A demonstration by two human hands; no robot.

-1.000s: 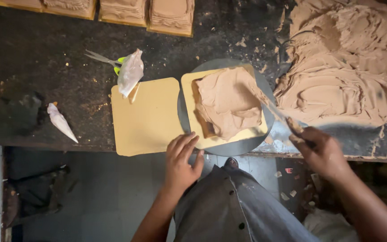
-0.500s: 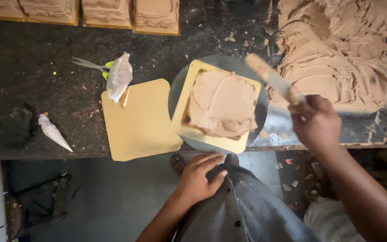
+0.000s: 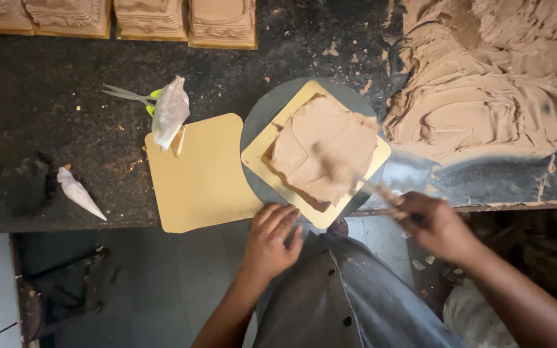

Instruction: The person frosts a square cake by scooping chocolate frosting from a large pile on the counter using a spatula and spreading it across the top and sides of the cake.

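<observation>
The cake, square and covered with brown cream, sits on a gold board that lies turned like a diamond on the round grey turntable, near the front edge of the dark worktop. Your right hand comes from the lower right, the forearm pointing up and left, and its fingers are closed around the handle of a spatula; the blade is blurred and lies over the near right part of the cake top. Your left hand is below the turntable, palm down, the fingers loosely spread and holding nothing, the tips at the near rim. Just left of the turntable lies an empty gold board, with a piping bag and scissors at its far corner. To the right a big heap of brown cream is spread on the worktop
</observation>
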